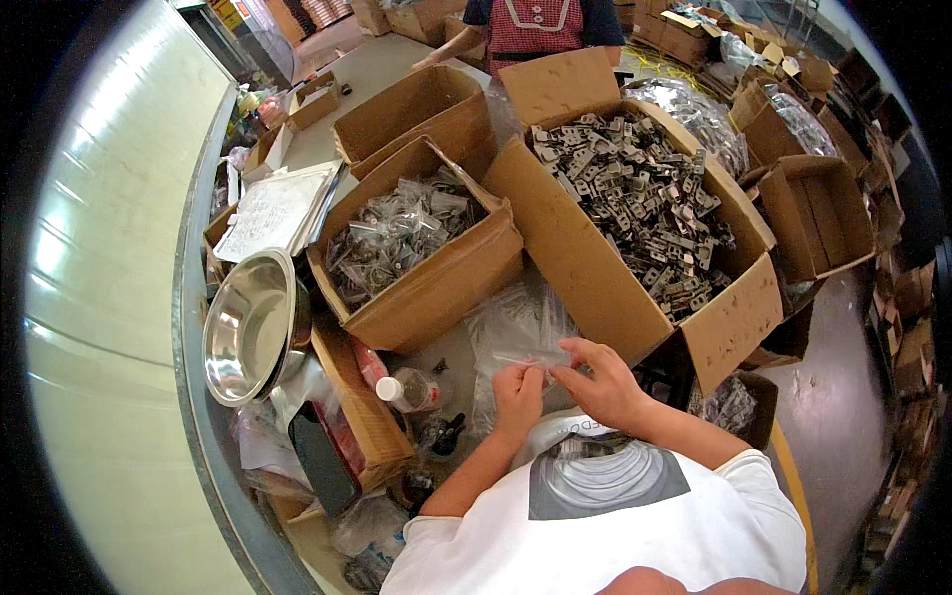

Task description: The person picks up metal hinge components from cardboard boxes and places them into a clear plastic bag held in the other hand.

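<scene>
Close in front of my body, my left hand [519, 399] is closed, its thumb and fingers gripping a small clear plastic bag [524, 356]. My right hand [603, 385] is at the other end of that bag, thumb and bent forefinger at its edge; whether anything is inside the bag is too small to tell. Beneath and beyond the hands lie more flat clear plastic bags [508, 319] on the table. A large carton of metal brackets [635, 203] stands beyond my right hand. Beyond my left hand, another carton holds bagged parts [402, 233].
Left of my hands stands a clear bottle with a white cap [391, 389], near a steel bowl [253, 327] and a dark phone [322, 456]. Papers [283, 208] lie behind the bowl. An open carton [416, 114] stands farther back, where a person in a checked apron [535, 35] stands.
</scene>
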### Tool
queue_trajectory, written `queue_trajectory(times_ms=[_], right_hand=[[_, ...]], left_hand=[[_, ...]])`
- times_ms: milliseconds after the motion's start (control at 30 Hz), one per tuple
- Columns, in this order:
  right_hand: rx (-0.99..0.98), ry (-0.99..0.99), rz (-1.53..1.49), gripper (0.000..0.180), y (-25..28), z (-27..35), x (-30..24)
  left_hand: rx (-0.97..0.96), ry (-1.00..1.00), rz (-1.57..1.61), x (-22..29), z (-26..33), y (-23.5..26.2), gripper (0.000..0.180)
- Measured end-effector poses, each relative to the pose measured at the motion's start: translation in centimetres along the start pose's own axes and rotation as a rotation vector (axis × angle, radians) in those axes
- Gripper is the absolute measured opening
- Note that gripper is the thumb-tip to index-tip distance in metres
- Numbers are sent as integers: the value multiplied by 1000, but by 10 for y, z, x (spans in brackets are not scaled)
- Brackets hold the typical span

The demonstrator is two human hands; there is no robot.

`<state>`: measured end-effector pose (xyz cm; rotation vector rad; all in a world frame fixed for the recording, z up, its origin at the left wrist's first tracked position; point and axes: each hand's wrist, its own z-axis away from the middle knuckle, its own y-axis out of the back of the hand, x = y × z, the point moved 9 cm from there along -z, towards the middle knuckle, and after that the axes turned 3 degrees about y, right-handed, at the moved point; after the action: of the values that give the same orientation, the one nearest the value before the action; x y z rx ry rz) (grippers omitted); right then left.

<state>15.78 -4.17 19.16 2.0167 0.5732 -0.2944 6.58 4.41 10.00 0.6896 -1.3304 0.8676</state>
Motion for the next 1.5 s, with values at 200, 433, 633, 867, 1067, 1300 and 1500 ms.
queue_trajectory(times_ms=[200,433,633,867,1067,1300,1500], right_hand=[[-19,51,47,21,-2,1,0],[-163,136,43,10,-11,3,-8],[-325,212,-186,19,5,4,-8],[-120,-334,483,16,91,-8,152],[-506,-482,750,6,94,7,195],[258,-282,-70,8,138,-31,108],[51,-249,-421,15,25,-19,56]], left_hand=[[-165,157,42,-15,-1,-12,32],[-98,18,-633,-7,-14,7,26],[23,-207,-630,18,-26,30,6],[-497,-237,-292,27,-11,11,20],[-396,-25,-329,14,-18,14,31],[-364,-122,-432,11,-21,-3,30],[-393,134,-351,27,-13,-26,43]])
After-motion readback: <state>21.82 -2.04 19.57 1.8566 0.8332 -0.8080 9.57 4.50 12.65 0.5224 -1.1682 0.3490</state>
